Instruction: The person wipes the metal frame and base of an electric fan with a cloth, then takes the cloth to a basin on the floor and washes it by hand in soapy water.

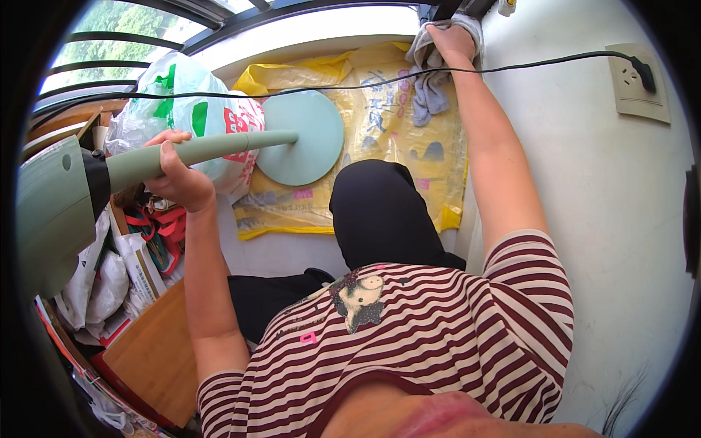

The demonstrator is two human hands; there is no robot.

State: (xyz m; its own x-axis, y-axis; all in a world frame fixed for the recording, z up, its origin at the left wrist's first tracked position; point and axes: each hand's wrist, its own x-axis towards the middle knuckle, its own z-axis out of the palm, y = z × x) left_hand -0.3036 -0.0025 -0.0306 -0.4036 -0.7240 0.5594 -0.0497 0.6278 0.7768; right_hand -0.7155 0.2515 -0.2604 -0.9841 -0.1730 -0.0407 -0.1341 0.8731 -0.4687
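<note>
My left hand (183, 183) is wrapped around the pale green pole (219, 149) of what looks like a standing fan. The pole runs from the green housing (52, 202) at the left rim to a round base (312, 159). At the top right, my right hand (453, 44) presses a grey cloth (431, 98) against the corner where the dark window frame (306, 16) meets the wall. Part of the cloth hangs down over a yellow printed plastic sack (378, 142); the fingers are partly hidden in its folds.
A black power cord (350, 86) stretches across to a wall socket (638, 82) at right. White plastic bags (186, 109) stand beside the fan base. Packets and red straps (164, 224) fill a shelf at left, near a wooden board (159, 350). My dark-clad knee (378, 213) is over the sack.
</note>
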